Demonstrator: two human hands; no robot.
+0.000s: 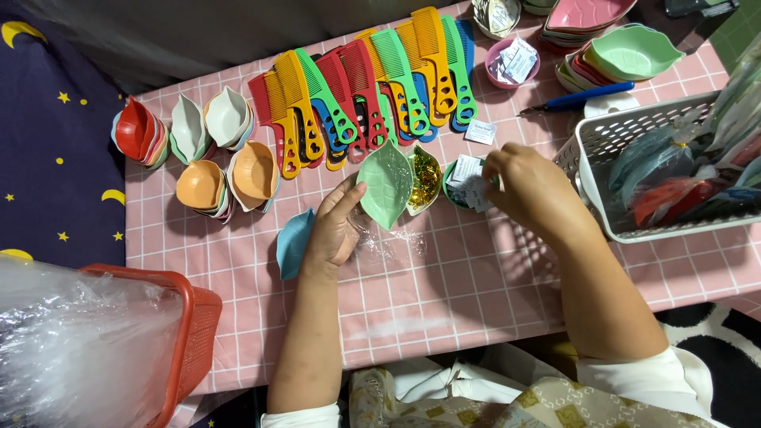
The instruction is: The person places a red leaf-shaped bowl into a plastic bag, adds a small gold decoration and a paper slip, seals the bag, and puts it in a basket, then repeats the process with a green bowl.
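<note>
Pink checked tablecloth [444,277], head view, items as laid out. White slotted plastic basket [610,150] at my right: holds clear-wrapped packets in blue, red and green. Red basket [190,333] at lower left: filled with crinkled clear plastic. Small pink round cup [511,62] at the far edge: holds folded paper slips. Leaf-shaped dish [426,178] just right of centre: holds gold glitter pieces. Small green dish [456,186] beside it: holds a white paper slip [468,181]. Stacks of empty leaf dishes in orange, white and red at left; further stacks at top right. Row of coloured combs [365,87] overlapping along the far side.

My left hand [333,226]: palm down, thumb and fingers gripping the near edge of a light green leaf dish [386,182], which rests over clear wrap; a blue leaf dish [293,242] lies just left of my wrist. My right hand [527,186]: fingers curled, pinching the paper slip at the small green dish.
</note>
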